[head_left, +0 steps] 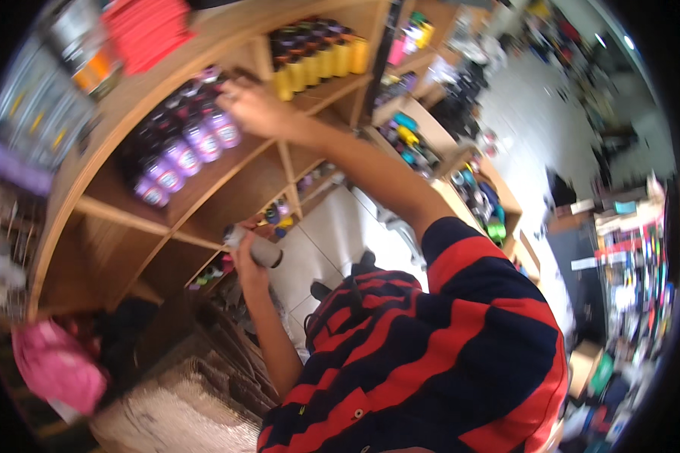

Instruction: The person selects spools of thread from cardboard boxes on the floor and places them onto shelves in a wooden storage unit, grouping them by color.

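My left hand (246, 260) is closed around a grey cylindrical bottle (265, 251) with a dark end, held tilted below the shelves. My right hand (243, 104) reaches up to a row of purple bottles (181, 157) with dark tops in a wooden compartment. Its bent fingers are at the tops of the rightmost bottles. Blur hides whether they grip one.
Yellow bottles (321, 62) with dark tops fill the compartment to the right. The wooden shelf (122, 214) curves around on the left, with a red stack (145, 30) on top. Open cartons (431, 143) of mixed items stand to the right. A pink bag (57, 366) lies lower left.
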Tool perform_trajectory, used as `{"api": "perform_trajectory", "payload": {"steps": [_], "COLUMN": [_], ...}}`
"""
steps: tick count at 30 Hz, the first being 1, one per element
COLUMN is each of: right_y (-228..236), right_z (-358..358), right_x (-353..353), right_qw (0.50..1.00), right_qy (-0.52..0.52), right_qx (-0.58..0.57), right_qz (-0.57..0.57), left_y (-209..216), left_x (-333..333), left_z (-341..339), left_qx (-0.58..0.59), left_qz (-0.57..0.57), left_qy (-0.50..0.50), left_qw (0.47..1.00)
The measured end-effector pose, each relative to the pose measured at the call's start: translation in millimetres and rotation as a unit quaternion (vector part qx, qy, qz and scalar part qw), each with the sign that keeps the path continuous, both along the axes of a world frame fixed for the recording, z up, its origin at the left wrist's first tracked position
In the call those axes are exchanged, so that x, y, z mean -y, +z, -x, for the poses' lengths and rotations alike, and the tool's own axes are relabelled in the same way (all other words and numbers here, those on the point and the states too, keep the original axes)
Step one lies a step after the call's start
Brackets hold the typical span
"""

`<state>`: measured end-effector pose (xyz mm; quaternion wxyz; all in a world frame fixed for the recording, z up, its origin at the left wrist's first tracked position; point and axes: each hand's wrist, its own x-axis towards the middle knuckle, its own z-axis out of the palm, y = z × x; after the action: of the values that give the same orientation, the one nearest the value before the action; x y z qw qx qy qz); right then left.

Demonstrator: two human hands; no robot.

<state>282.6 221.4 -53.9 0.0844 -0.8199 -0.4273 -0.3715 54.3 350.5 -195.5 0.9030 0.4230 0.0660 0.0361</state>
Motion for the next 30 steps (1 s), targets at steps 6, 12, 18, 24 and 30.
{"api": "perform_trajectory", "payload": {"steps": [6, 12, 18, 24, 30], "right_y": [-65, -147, -188, -223, -247], "right_z": [122, 229, 351, 470, 560], "right_x": [101, 251, 382, 499, 584], "right_qw": [0.943, 0.845, 0.735, 0.620, 0.554], "right_qy": [0.048, -0.162, -0.332, -0.434, -0.512], "right_qx": [-0.247, -0.395, -0.367, -0.354, -0.327], "right_qz": [-0.218, -0.322, -0.464, -0.549, -0.569], "left_y": [14, 15, 12, -4, -46], "left_x": [65, 162, 279, 427, 550], "left_z": [-22, -24, -10, 27, 44], "left_qx": [-0.067, -0.094, -0.132, -0.163, -0.155], "left_qz": [0.042, 0.016, -0.004, -0.066, -0.219], "left_qy": [-0.092, -0.262, -0.376, -0.437, -0.448], "left_qw": [0.993, 0.960, 0.917, 0.882, 0.853]}}
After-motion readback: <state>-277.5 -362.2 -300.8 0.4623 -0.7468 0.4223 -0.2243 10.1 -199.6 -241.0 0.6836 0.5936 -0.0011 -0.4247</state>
